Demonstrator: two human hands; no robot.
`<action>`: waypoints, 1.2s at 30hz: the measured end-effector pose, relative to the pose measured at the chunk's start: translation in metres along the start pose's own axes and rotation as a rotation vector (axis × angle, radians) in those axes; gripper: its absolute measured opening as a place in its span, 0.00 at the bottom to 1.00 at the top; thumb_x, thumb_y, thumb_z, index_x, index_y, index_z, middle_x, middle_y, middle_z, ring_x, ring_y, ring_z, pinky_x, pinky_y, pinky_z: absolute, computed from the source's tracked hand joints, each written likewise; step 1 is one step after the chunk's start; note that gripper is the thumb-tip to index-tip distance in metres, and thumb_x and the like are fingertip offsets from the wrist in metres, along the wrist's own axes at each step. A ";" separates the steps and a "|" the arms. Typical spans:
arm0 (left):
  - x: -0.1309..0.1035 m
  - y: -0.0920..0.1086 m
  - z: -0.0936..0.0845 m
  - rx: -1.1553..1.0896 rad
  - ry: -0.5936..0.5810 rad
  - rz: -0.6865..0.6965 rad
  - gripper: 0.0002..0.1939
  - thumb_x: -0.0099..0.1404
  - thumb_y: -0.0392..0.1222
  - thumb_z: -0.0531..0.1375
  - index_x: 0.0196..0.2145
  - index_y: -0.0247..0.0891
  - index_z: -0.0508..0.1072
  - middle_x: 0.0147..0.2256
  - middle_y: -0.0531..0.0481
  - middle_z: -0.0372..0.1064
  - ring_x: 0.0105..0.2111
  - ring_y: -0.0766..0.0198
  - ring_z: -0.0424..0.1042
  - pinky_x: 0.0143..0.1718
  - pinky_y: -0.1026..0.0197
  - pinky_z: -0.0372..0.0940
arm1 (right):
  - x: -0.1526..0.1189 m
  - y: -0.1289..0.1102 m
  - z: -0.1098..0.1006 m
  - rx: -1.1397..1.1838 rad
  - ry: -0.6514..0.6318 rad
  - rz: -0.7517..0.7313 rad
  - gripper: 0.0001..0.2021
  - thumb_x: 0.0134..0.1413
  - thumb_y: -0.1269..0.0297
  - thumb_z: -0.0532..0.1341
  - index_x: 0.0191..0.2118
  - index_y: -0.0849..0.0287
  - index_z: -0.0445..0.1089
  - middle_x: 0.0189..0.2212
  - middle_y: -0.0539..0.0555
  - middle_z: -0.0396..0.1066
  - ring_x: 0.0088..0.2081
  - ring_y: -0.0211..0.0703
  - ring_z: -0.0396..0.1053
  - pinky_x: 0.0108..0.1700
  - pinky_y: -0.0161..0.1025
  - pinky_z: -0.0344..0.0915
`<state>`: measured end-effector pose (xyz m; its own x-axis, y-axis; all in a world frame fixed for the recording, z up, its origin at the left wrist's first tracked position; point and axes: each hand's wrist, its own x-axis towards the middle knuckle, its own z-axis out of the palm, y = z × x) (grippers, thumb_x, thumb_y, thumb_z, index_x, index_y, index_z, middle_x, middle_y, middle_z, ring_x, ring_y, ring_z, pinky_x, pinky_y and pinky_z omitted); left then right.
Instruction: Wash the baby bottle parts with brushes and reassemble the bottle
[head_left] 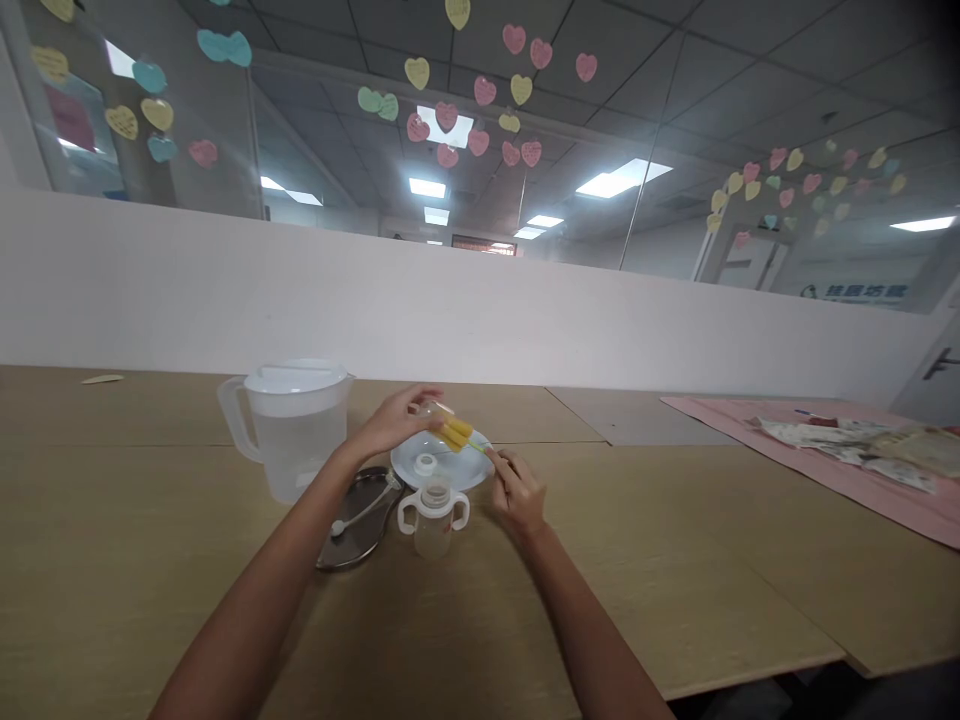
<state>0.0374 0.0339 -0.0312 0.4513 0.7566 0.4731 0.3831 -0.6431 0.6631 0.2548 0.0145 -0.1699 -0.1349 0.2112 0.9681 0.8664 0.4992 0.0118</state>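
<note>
Yellow brush (454, 433) is up over the white dish (466, 470), beside a clear thing (433, 407) pinched in the left hand (397, 420). The right hand (519, 492) has its fingers closed on the brush's thin handle. In front stands a two-handled bottle (433, 535), near the tray's (369, 537) curved edge. Wide tabletop (637, 540) stretches right, to the pink cloth's (712, 412) edge.

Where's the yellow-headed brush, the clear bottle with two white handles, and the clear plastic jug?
Yellow-headed brush (453, 433): head view, on its yellow end.
Clear bottle with two white handles (433, 534): head view, on its clear body.
Clear plastic jug (298, 440): head view, on its front wall.
</note>
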 end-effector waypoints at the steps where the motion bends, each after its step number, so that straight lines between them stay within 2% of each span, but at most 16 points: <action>1: -0.001 0.002 0.003 -0.018 -0.059 -0.005 0.23 0.54 0.52 0.58 0.46 0.39 0.67 0.46 0.48 0.67 0.45 0.59 0.65 0.46 0.59 0.60 | 0.001 -0.001 -0.002 -0.008 0.008 -0.019 0.17 0.52 0.74 0.50 0.46 0.58 0.69 0.35 0.55 0.71 0.35 0.37 0.69 0.37 0.32 0.64; 3: -0.002 0.007 0.012 -0.056 -0.126 -0.007 0.22 0.58 0.54 0.53 0.45 0.38 0.68 0.45 0.47 0.68 0.44 0.59 0.66 0.45 0.60 0.61 | 0.004 -0.003 -0.004 -0.034 0.041 -0.015 0.14 0.53 0.72 0.53 0.44 0.60 0.70 0.32 0.56 0.72 0.33 0.37 0.69 0.36 0.31 0.63; 6: -0.004 0.014 0.020 -0.125 -0.146 -0.011 0.25 0.62 0.56 0.47 0.46 0.36 0.68 0.45 0.45 0.67 0.42 0.59 0.67 0.38 0.61 0.65 | 0.006 -0.004 -0.005 -0.082 0.076 0.045 0.11 0.55 0.70 0.53 0.41 0.64 0.71 0.25 0.55 0.72 0.27 0.36 0.68 0.33 0.32 0.62; 9: -0.005 0.020 0.020 -0.143 -0.139 0.007 0.24 0.59 0.55 0.52 0.47 0.37 0.68 0.45 0.45 0.68 0.40 0.60 0.68 0.35 0.62 0.66 | 0.006 -0.005 -0.002 -0.077 0.048 0.081 0.10 0.56 0.69 0.53 0.37 0.64 0.71 0.21 0.53 0.71 0.24 0.34 0.66 0.31 0.31 0.61; 14: -0.003 0.015 0.018 -0.231 -0.118 0.075 0.23 0.55 0.47 0.60 0.47 0.37 0.68 0.47 0.45 0.67 0.44 0.59 0.68 0.45 0.58 0.64 | 0.005 -0.007 0.000 0.018 0.096 0.140 0.11 0.57 0.66 0.54 0.30 0.63 0.71 0.22 0.53 0.72 0.22 0.32 0.66 0.28 0.29 0.60; 18: -0.004 0.019 0.016 -0.259 -0.188 0.110 0.21 0.52 0.44 0.62 0.44 0.35 0.70 0.47 0.43 0.67 0.45 0.59 0.68 0.47 0.56 0.63 | 0.007 -0.001 0.000 0.002 0.121 0.200 0.12 0.57 0.65 0.54 0.29 0.62 0.72 0.19 0.52 0.70 0.20 0.32 0.64 0.27 0.30 0.58; 22: -0.007 0.035 0.005 -0.144 -0.180 0.191 0.18 0.50 0.41 0.64 0.41 0.40 0.73 0.46 0.48 0.69 0.48 0.59 0.66 0.50 0.55 0.61 | 0.005 0.002 0.002 -0.012 0.123 0.107 0.10 0.56 0.67 0.55 0.30 0.63 0.72 0.18 0.51 0.69 0.20 0.32 0.63 0.26 0.30 0.58; 25: -0.008 0.037 -0.004 -0.102 -0.162 0.168 0.21 0.50 0.41 0.63 0.44 0.41 0.71 0.47 0.48 0.68 0.47 0.60 0.67 0.49 0.55 0.62 | 0.004 -0.005 0.004 0.014 0.145 0.002 0.08 0.55 0.68 0.57 0.30 0.64 0.71 0.16 0.50 0.67 0.19 0.31 0.62 0.26 0.30 0.58; 28: -0.010 0.034 -0.008 -0.107 -0.160 0.141 0.21 0.51 0.41 0.63 0.45 0.40 0.71 0.49 0.47 0.67 0.47 0.60 0.67 0.46 0.57 0.64 | 0.008 -0.011 0.003 -0.011 0.206 0.040 0.08 0.54 0.67 0.57 0.29 0.64 0.71 0.15 0.50 0.66 0.18 0.31 0.62 0.25 0.30 0.58; 31: -0.013 0.038 -0.007 -0.107 -0.234 0.164 0.20 0.49 0.41 0.64 0.42 0.40 0.73 0.47 0.47 0.68 0.47 0.59 0.67 0.47 0.58 0.64 | 0.013 -0.010 0.000 -0.037 0.211 0.093 0.09 0.56 0.67 0.56 0.29 0.63 0.71 0.16 0.51 0.67 0.18 0.31 0.63 0.26 0.30 0.58; 34: -0.016 0.045 -0.009 -0.105 -0.324 0.179 0.21 0.48 0.39 0.65 0.42 0.41 0.73 0.47 0.48 0.69 0.47 0.60 0.67 0.49 0.57 0.62 | 0.014 -0.010 -0.005 -0.049 0.166 0.002 0.09 0.55 0.67 0.56 0.29 0.63 0.71 0.15 0.50 0.65 0.18 0.31 0.62 0.26 0.30 0.57; 36: -0.017 0.046 -0.012 -0.101 -0.320 0.166 0.22 0.48 0.39 0.64 0.44 0.42 0.72 0.47 0.48 0.69 0.47 0.60 0.66 0.49 0.56 0.61 | 0.014 -0.014 -0.006 -0.052 0.159 -0.052 0.09 0.54 0.67 0.58 0.28 0.63 0.71 0.13 0.49 0.63 0.17 0.31 0.60 0.24 0.31 0.56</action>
<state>0.0376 -0.0073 -0.0017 0.7362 0.5571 0.3843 0.2091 -0.7272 0.6538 0.2440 0.0051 -0.1553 -0.1064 0.0486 0.9931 0.8846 0.4607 0.0722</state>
